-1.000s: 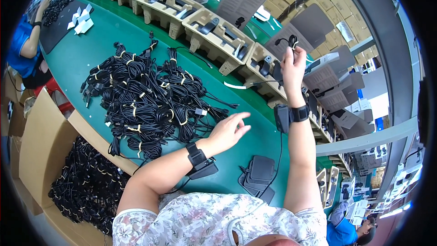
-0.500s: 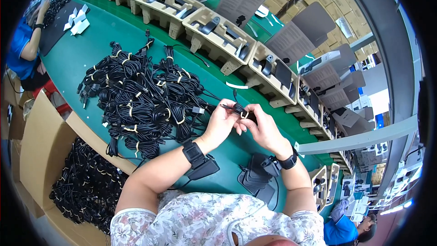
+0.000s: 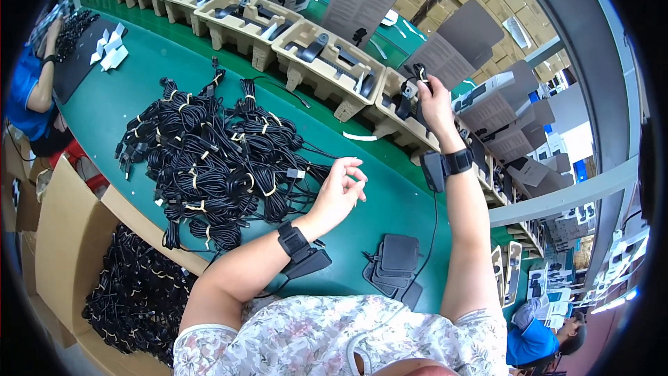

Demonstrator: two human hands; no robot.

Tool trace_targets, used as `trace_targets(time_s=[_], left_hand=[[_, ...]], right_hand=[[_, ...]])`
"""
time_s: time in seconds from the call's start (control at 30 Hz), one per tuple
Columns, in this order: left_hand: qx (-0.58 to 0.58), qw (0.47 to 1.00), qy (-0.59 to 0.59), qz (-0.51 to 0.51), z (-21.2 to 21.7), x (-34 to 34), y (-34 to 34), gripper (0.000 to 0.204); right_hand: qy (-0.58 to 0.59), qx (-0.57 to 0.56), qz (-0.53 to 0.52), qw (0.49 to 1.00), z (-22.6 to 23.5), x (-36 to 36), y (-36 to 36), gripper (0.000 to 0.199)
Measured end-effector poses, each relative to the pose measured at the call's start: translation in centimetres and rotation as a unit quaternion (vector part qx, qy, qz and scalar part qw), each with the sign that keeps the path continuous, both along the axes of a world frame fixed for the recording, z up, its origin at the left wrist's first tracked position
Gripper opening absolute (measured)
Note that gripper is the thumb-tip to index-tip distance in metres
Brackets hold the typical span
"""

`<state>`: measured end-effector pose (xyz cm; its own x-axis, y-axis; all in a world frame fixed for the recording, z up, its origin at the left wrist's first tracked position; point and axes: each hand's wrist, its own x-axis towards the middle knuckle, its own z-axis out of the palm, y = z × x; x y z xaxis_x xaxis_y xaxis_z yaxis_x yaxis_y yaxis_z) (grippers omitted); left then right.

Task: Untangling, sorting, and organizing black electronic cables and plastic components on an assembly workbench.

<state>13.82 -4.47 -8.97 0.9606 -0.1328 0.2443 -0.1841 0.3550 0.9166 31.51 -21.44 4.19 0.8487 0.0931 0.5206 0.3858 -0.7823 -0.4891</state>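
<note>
Cable bundle (image 3: 418, 70) | my right hand (image 3: 436, 106) pinches it near a tray (image 3: 407, 129) | left hand (image 3: 337, 193) empty, loosely curled | I should keep it compact

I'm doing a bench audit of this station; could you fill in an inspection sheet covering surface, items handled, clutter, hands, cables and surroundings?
Surface: green tabletop, partly covered.
Items handled: tied black cable bundle, held above a row of beige trays with black parts inside.
Clutter: folded white pieces, white strip, flat black pieces.
Hands: right hand grips the bundle; left hand empty, fingers loosely curled, beside the cable pile.
Cables: pile mostly tied with pale bands; more in an open carton; a thin lead hangs from the right wrist device.
Surroundings: blue-clothed people at left and lower right.
</note>
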Motion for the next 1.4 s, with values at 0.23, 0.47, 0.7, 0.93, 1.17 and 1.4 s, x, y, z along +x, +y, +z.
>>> trace_targets(time_s=[0.23,0.47,0.7,0.93,1.17,1.4], left_hand=[[0.022,0.999,-0.003,0.025,-0.4,0.0,0.0,0.038],[0.054,0.998,0.0,0.037,-0.5,0.1,-0.3,0.037],[0.061,0.997,0.004,0.046,-0.3,0.1,0.0,0.035],[0.076,0.996,0.002,0.047,-0.2,-0.3,-0.1,0.034],[0.082,0.996,-0.006,0.045,-0.4,-0.6,-0.2,0.035],[0.076,0.995,-0.018,0.066,-1.2,0.7,-0.1,0.033]], right_hand=[[0.025,-0.242,-0.061,0.968,-1.3,0.8,1.9,0.036],[0.049,-0.245,-0.124,0.96,-2.1,3.7,4.1,0.031],[0.087,-0.396,-0.072,0.911,-1.3,3.5,4.7,0.029],[0.249,-0.238,-0.053,0.937,-0.4,4.2,1.8,0.018],[-0.013,-0.263,-0.046,0.964,-3.9,2.9,0.4,0.016],[-0.079,-0.239,0.045,0.967,-3.2,-0.3,-3.0,0.018]])
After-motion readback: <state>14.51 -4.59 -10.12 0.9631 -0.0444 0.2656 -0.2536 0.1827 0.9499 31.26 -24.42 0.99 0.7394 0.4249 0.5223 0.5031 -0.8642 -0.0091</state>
